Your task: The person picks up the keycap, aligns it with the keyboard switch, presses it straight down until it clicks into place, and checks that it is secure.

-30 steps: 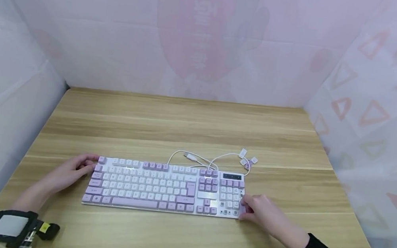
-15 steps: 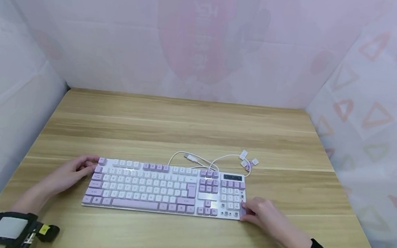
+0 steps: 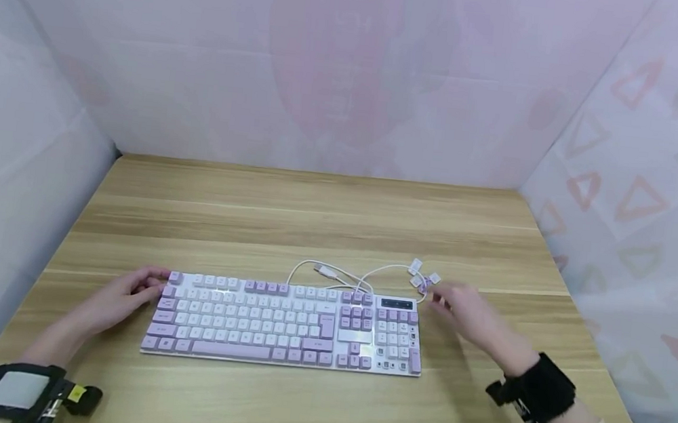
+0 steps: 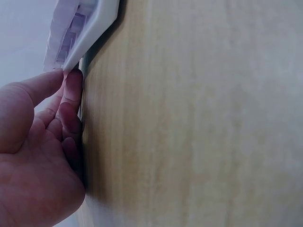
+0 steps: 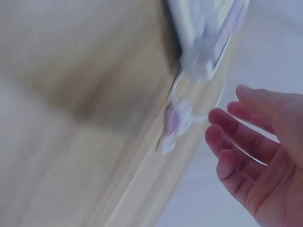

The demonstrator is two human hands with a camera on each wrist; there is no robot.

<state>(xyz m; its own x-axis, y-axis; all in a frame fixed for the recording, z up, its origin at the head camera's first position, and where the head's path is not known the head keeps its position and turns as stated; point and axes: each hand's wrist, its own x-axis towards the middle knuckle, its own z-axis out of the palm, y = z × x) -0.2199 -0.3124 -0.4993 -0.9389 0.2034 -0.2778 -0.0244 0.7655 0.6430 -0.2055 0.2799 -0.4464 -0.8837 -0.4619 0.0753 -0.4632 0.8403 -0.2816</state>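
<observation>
A white and lilac keyboard (image 3: 300,355) lies flat on the table. My left hand (image 3: 124,296) is at its far left corner, where thumb and forefinger pinch the edge of the keyboard (image 4: 92,40) in the left wrist view. Loose white and lilac keycaps (image 3: 416,266) lie in a small cluster behind the number pad. Just right of them hovers my right hand (image 3: 470,313). Seen from the right wrist, the right hand (image 5: 265,151) has loosely bent fingers and holds nothing; the keycaps (image 5: 173,120) are blurred. Several number-pad positions show bare switches, and a tall lilac key (image 3: 415,362) sits at the right edge.
A white USB cable (image 3: 327,272) loops behind the keyboard and runs by the loose keycaps. The wooden table (image 3: 315,209) has pale cloth walls (image 3: 203,89) at the back and both sides.
My right hand has left the tall lilac key at the keyboard's right edge and moved back to beside the loose keycaps. The left hand stays at the corner.
</observation>
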